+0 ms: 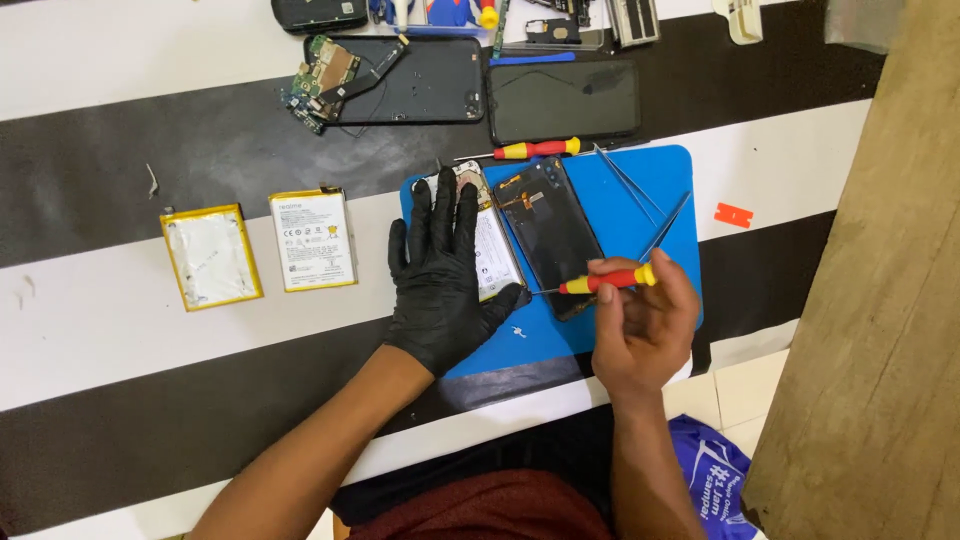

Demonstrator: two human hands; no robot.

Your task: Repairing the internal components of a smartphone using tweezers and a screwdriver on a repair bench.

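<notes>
Two hands at work: gloved left hand flat, fingers spread, pinning opened phone; right hand grips screwdriver, tip pointing left toward the phone, nearer.

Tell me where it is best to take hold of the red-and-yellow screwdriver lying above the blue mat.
Probably the thick red handle of the spare red-and-yellow screwdriver, pinched from above: it lies flat, handle rightward, thin shaft leftward, apart from the blue mat.

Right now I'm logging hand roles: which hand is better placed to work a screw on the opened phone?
Right hand, probably: it holds the red-and-yellow screwdriver, tip toward the opened phone. The gloved left hand lies flat on that phone.
</notes>
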